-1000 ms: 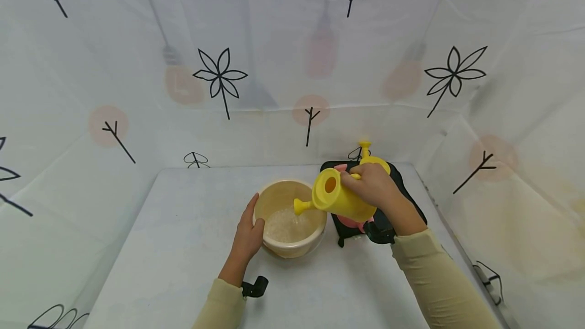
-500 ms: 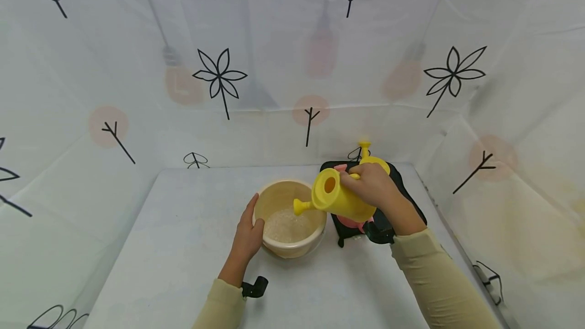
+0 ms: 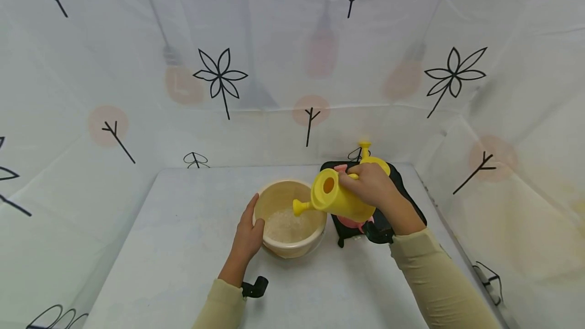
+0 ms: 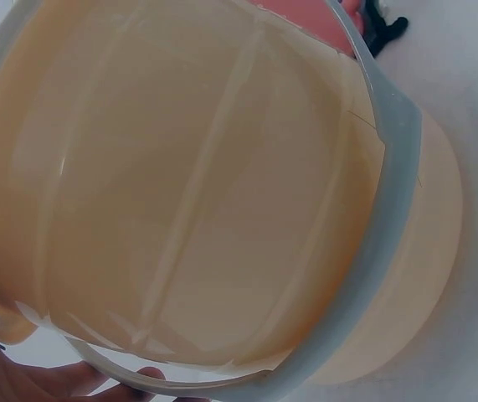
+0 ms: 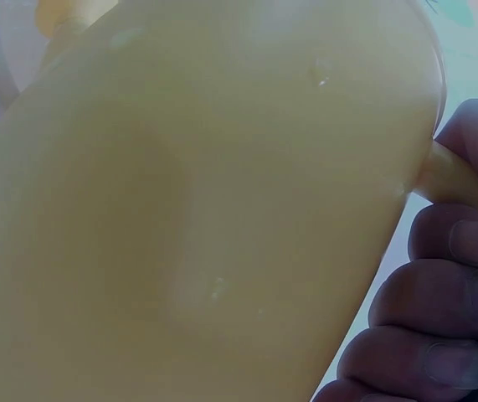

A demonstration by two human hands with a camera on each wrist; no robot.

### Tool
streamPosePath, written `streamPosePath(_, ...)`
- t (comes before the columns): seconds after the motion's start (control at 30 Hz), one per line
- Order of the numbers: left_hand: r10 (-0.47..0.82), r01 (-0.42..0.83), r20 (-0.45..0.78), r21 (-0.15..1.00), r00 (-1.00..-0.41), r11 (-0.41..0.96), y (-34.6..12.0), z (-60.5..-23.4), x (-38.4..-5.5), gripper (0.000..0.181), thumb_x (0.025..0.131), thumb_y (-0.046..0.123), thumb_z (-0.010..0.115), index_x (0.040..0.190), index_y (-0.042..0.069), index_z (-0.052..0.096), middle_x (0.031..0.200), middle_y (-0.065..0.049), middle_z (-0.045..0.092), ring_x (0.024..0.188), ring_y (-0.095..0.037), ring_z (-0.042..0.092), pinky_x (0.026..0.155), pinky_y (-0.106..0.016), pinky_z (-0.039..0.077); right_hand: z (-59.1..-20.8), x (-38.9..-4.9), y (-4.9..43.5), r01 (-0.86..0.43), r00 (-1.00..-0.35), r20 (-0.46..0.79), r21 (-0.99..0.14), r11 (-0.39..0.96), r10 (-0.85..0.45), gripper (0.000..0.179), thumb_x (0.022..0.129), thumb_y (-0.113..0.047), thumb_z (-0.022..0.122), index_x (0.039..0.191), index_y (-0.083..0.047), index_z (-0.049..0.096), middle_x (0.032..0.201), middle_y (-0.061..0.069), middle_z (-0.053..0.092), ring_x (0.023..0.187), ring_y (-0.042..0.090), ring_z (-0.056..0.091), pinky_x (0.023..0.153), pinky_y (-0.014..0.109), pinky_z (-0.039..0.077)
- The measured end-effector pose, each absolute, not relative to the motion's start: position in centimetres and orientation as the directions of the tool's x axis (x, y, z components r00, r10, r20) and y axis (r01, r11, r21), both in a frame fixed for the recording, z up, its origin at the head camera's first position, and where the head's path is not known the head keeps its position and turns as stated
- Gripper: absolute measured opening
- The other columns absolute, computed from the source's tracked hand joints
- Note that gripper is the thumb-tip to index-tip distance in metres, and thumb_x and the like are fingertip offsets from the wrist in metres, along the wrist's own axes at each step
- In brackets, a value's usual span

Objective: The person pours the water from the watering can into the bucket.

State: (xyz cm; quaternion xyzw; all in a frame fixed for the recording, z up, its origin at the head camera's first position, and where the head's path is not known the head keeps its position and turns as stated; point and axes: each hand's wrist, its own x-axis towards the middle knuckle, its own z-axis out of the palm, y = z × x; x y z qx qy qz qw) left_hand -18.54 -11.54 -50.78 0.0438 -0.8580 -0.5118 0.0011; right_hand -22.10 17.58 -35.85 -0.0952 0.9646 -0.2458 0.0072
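In the head view, a cream plastic bowl (image 3: 292,249) with water in its bottom stands on the white table. My left hand (image 3: 248,237) holds its left side, fingers spread along the outside and thumb near the rim. The left wrist view has the fingers (image 4: 63,381) low at the bowl's pale rim (image 4: 398,167). My right hand (image 3: 375,184) grips the handle of a yellow watering can (image 3: 345,202), tipped left with its spout over the bowl. Close up, the right fingers (image 5: 439,297) curl around the handle (image 5: 452,176) beside the can's body.
Behind the right hand, a second yellow watering can (image 3: 383,162) is partly hidden. A black cloth-like item (image 3: 345,231) lies beneath it, with a pink object (image 3: 351,222) on top. Printed white sheeting (image 3: 274,136) walls the table (image 3: 192,227) at the back and sides.
A thin water stream below the spout one second ago no longer shows. The watering can has shifted very slightly left; the left hand and bowl stay in place.
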Motion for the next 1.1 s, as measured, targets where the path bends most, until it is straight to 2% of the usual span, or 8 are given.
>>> streamPosePath(0.97, -0.073, -0.063, -0.032, 0.880, -0.997, 0.471, -11.67, -50.97, -18.51, 0.065, 0.085, 0.015, 0.035, 0.139, 0.047, 0.019, 0.148, 0.013, 0.026, 0.138, -0.015, 0.022, 0.112, -0.045, 0.022, -35.82, -22.25, 17.43, -0.172, -0.983, 0.028, -0.479, 0.861, -0.181, 0.042, 0.086, -0.041, 0.045, 0.054, -0.013, 0.049, 0.051, 0.001, 0.044, 0.055, 0.017, 0.046, 0.046, 0.025, 0.038)
streamPosePath(1.1, -0.071, -0.057, -0.026, 0.878, -0.997, 0.474, -11.67, -50.97, -18.52, 0.065, 0.084, 0.015, 0.035, 0.141, 0.043, 0.021, 0.148, 0.013, 0.026, 0.138, -0.015, 0.022, 0.112, -0.045, 0.023, -35.85, -22.30, 17.43, -0.188, -0.981, 0.043, -0.475, 0.859, -0.191, 0.042, 0.086, -0.041, 0.045, 0.053, -0.014, 0.048, 0.051, 0.000, 0.043, 0.054, 0.017, 0.046, 0.046, 0.024, 0.037)
